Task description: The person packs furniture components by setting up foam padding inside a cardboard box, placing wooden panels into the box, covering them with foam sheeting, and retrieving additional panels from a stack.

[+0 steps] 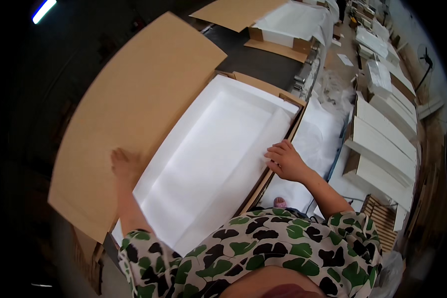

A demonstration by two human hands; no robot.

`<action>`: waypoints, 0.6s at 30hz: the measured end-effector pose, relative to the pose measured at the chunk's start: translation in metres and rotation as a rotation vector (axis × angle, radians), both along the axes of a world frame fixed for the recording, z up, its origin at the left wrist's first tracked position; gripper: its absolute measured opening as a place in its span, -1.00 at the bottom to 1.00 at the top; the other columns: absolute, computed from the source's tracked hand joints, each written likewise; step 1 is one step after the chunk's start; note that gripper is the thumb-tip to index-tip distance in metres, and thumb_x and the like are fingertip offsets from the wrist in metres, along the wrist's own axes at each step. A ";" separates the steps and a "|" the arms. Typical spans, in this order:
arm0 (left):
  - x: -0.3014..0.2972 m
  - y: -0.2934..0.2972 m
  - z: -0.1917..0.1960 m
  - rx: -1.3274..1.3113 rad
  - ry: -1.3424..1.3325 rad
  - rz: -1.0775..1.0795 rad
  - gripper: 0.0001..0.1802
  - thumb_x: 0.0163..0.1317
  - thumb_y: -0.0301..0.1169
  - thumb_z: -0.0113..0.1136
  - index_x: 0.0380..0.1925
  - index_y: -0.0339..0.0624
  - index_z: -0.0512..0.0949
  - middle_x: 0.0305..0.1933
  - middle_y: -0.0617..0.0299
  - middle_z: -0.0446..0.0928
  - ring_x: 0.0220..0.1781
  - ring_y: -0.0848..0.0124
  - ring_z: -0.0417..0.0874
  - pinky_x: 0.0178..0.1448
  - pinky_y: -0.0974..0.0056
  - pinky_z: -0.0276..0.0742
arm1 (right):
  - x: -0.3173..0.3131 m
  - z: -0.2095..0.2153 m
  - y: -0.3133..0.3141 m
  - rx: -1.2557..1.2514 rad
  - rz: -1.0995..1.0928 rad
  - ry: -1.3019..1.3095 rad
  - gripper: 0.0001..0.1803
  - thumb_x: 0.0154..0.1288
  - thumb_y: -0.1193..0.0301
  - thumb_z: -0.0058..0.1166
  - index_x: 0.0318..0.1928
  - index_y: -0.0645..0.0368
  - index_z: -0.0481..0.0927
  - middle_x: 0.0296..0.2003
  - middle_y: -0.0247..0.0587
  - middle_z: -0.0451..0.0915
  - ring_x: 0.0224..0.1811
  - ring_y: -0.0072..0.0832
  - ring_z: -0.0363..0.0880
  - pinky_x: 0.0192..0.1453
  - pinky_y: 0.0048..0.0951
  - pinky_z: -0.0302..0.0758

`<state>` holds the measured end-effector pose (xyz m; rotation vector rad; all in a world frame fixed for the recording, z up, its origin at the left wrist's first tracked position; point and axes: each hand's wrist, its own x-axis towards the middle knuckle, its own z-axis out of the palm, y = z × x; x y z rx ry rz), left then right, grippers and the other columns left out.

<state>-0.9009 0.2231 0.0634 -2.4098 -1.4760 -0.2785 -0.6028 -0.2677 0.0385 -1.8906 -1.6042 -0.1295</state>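
Note:
A long cardboard box (pixel 256 191) lies in front of me with its wide brown lid flap (pixel 149 89) folded out to the left. Inside it is a white foam liner (pixel 186 119) around a smooth white recessed surface (pixel 211 149). A thin white foam sheet (pixel 243 174) runs along the right side. My left hand (pixel 125 162), slightly blurred, lies on the flap with its fingers stretched out. At the box's right edge, my right hand (pixel 286 160) rests on the foam sheet with bent, parted fingers, its thumb side partly hidden.
Another open carton with a white wrapped piece (pixel 288 22) sits farther along the dark conveyor (pixel 258 59). White panels (pixel 382 129) are stacked to the right, past clear plastic wrap (pixel 330 92). A slatted wooden pallet (pixel 380 213) lies at the lower right.

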 end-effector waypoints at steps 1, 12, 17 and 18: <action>0.014 -0.009 -0.023 -0.099 -0.062 0.036 -0.03 -0.02 0.28 -0.03 0.23 -0.20 0.10 0.35 0.00 -0.02 0.37 0.17 0.01 0.27 -0.08 0.07 | 0.002 0.000 0.004 -0.069 -0.045 0.011 -0.62 0.02 0.33 0.09 -0.12 0.19 0.49 -0.13 -0.09 0.49 -0.02 -0.13 0.36 0.09 -0.21 0.26; -0.055 -0.197 -0.073 -0.892 0.074 -0.453 -0.39 0.01 0.15 0.12 -0.22 -0.20 0.51 -0.29 -0.01 0.55 -0.20 0.12 0.57 -0.08 0.16 0.46 | -0.021 -0.005 0.091 -0.762 0.283 -0.368 -0.24 -0.20 0.37 0.16 0.16 0.05 0.28 0.10 -0.07 0.32 0.23 -0.14 0.14 0.21 -0.12 0.15; -0.192 -0.255 -0.070 -1.120 0.381 -0.221 -0.31 -0.16 0.29 0.14 -0.39 -0.18 0.55 -0.36 -0.05 0.53 -0.22 0.12 0.56 -0.15 0.16 0.44 | -0.013 -0.025 0.102 -0.884 0.314 -0.443 -0.41 -0.17 0.39 0.13 0.03 0.10 0.41 -0.08 -0.12 0.44 0.07 -0.19 0.28 0.10 -0.19 0.28; -0.206 -0.267 -0.062 -1.265 0.232 -0.078 -0.27 -0.19 0.30 0.15 -0.29 -0.16 0.56 -0.28 -0.08 0.53 -0.19 0.08 0.55 -0.12 0.15 0.42 | -0.005 -0.038 0.096 -0.804 0.264 -0.446 -0.48 -0.16 0.42 0.10 -0.04 0.12 0.45 -0.15 -0.13 0.46 0.00 -0.22 0.33 0.07 -0.21 0.32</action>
